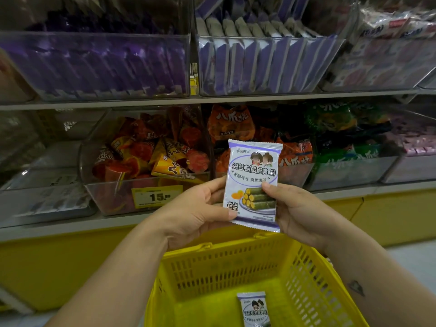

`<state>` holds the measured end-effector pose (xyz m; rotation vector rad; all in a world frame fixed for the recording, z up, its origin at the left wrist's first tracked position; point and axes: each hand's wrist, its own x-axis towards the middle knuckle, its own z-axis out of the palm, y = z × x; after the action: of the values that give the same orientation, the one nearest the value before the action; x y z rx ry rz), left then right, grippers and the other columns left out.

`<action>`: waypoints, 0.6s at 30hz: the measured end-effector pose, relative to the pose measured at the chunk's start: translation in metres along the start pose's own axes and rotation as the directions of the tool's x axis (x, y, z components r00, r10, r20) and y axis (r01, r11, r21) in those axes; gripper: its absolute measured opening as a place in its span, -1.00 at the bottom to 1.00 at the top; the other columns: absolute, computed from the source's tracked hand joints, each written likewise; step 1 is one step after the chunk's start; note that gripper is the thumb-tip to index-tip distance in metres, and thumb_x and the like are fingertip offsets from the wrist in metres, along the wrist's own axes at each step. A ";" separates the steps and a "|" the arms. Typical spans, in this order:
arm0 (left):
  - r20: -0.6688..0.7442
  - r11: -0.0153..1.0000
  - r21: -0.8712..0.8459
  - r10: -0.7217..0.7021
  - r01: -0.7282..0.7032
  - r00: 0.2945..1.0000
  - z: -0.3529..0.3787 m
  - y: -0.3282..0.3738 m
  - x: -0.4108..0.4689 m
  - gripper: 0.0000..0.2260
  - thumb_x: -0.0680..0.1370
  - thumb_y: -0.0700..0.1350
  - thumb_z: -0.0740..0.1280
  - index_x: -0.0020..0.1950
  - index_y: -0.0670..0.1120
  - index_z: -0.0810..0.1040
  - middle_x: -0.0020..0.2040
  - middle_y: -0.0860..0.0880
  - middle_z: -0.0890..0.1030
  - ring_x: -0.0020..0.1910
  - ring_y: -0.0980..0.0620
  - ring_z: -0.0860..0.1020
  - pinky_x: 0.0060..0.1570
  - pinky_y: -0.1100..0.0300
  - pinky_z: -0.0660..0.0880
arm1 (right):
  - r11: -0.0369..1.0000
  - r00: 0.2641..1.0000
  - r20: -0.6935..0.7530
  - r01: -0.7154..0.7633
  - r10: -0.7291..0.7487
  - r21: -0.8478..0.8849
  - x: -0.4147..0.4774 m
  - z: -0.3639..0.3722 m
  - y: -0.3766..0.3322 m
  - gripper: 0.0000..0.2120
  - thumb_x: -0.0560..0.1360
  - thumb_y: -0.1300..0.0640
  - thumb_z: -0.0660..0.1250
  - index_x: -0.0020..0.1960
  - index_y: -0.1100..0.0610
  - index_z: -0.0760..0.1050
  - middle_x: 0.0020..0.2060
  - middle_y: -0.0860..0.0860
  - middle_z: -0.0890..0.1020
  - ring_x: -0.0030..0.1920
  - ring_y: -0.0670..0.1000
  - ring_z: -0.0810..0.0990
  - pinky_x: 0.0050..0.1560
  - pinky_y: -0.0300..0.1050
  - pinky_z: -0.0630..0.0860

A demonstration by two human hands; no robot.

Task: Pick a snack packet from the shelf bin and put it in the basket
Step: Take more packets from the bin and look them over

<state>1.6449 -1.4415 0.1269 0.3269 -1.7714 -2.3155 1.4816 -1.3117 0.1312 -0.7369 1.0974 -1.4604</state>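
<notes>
Head view: a seaweed roll packet [253,185] is pinched upright by the left hand [195,213] and right hand [299,215] above the yellow basket [212,267], seemingly for label reading before release.

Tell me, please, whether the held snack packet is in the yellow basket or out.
Out: left hand and right hand hold the packet above the basket; another packet lies inside.

Printed on snack packet [253,185]: "海苔卷(咸蛋黄味)", "香酥卷卷 爽脆海苔", "糕点". Printed on yellow price tag [157,197], front wall of bin [106,201]: "15."
</notes>
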 end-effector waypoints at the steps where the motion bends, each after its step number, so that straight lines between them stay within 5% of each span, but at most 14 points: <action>1: 0.013 1.000 0.014 0.003 -0.003 1.000 0.000 0.000 0.000 -0.42 0.41 -0.41 0.37 0.33 0.05 0.43 0.22 0.00 0.63 0.15 -0.03 0.63 -0.04 0.19 0.61 | 1.000 1.000 -0.008 0.007 -0.007 0.000 0.000 0.001 0.000 -0.65 0.50 0.07 0.26 0.20 0.22 0.56 0.15 0.23 0.63 0.14 0.18 0.64 0.00 -0.01 0.62; 5: -0.113 0.959 0.253 0.159 -0.126 0.981 0.009 -0.001 0.002 -0.34 0.49 -0.46 0.32 0.43 0.12 0.32 0.26 0.10 0.59 0.19 0.08 0.59 0.08 0.19 0.58 | 0.987 0.986 -0.108 0.115 -0.127 -0.111 -0.001 0.004 0.000 -0.60 0.46 0.03 0.28 0.25 0.17 0.51 0.10 0.15 0.67 0.10 0.14 0.66 -0.04 -0.03 0.64; 8: -0.186 0.899 0.379 0.305 -0.219 0.934 0.021 -0.006 0.005 -0.42 0.56 -0.22 0.35 0.47 0.19 0.25 0.33 0.21 0.48 0.28 0.27 0.49 0.25 0.20 0.48 | 0.892 0.924 -0.168 0.264 -0.343 -0.366 -0.002 0.012 0.003 -0.62 0.45 -0.05 0.29 0.23 0.03 0.54 0.06 0.00 0.70 0.08 0.03 0.67 -0.04 -0.10 0.62; 10: -0.174 0.916 0.331 0.295 -0.226 0.940 0.028 -0.009 0.006 -0.39 0.49 0.04 0.35 0.50 0.21 0.20 0.34 0.25 0.47 0.26 0.29 0.49 0.27 0.21 0.46 | 0.827 0.903 -0.107 0.327 -0.416 -0.458 -0.001 0.022 0.007 -0.63 0.48 -0.08 0.25 0.27 -0.04 0.52 0.09 -0.09 0.68 0.11 -0.07 0.65 -0.01 -0.21 0.59; 12: -0.158 0.940 0.254 0.274 -0.229 0.949 0.030 -0.010 0.006 -0.39 0.44 0.13 0.31 0.47 0.24 0.23 0.29 0.22 0.53 0.14 0.26 0.57 0.09 0.30 0.53 | 0.819 0.910 -0.074 0.329 -0.409 -0.470 0.001 0.030 0.013 -0.56 0.49 -0.12 0.20 0.35 -0.08 0.46 0.15 -0.16 0.64 0.13 -0.17 0.62 -0.03 -0.26 0.58; 15: -0.172 0.970 0.138 0.222 -0.200 0.960 0.029 -0.009 0.005 -0.44 0.48 0.09 0.27 0.48 0.08 0.30 0.31 0.03 0.56 0.25 0.09 0.55 0.29 0.07 0.47 | 0.811 0.903 -0.070 0.344 -0.423 -0.474 0.005 0.033 0.016 -0.65 0.53 -0.04 0.20 0.30 -0.12 0.45 0.14 -0.22 0.62 0.14 -0.24 0.59 -0.01 -0.32 0.56; 18: -0.144 0.980 0.030 0.200 -0.198 0.969 0.025 -0.007 0.003 -0.56 0.51 -0.07 0.26 0.40 0.01 0.39 0.25 -0.04 0.61 0.22 -0.02 0.58 0.21 0.06 0.53 | 0.826 0.871 -0.151 0.368 -0.466 -0.428 0.006 0.029 0.009 -0.72 0.56 0.19 0.27 0.23 -0.06 0.45 0.04 -0.11 0.68 0.04 -0.14 0.66 -0.13 -0.29 0.57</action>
<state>1.6342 -1.4174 0.1264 0.2978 -1.6704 -2.0846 1.5099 -1.3239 0.1330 -1.1559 1.5160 -1.7661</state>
